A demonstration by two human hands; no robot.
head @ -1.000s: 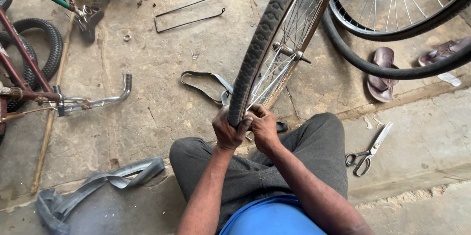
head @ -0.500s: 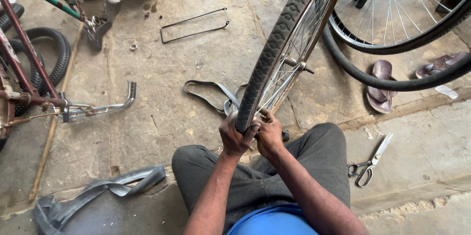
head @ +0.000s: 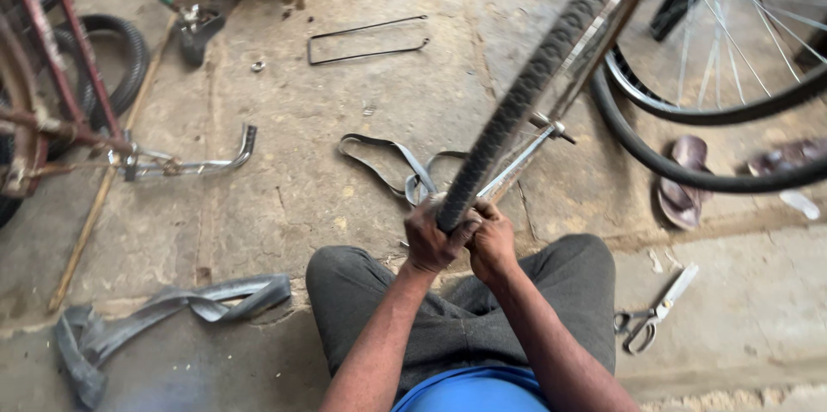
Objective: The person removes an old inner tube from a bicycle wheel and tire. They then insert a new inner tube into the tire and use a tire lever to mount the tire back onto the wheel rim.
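A bicycle wheel with a black knobby tyre (head: pixel 534 76) and a shiny spoked rim stands upright between my knees, leaning away to the upper right. My left hand (head: pixel 433 240) and my right hand (head: pixel 493 241) are side by side, both gripping the lowest part of the tyre at the rim. My thumbs press on the tyre's edge. The wheel's axle (head: pixel 551 126) sticks out just above my hands. I sit on the concrete floor in grey trousers.
Scissors (head: pixel 656 311) lie right of my knee. A flat grey inner tube (head: pixel 155 313) lies at lower left, a rim strip (head: pixel 388 167) ahead. A bicycle frame (head: pixel 52 102) is at left, a second wheel and loose tyre (head: pixel 689 111) at right, sandals (head: pixel 680 179) beyond, a wire stay (head: pixel 366 37) farther off.
The view has shifted and the wheel leans a little more to the right. My hands stay on the bottom of the tyre, now pressed closer together.
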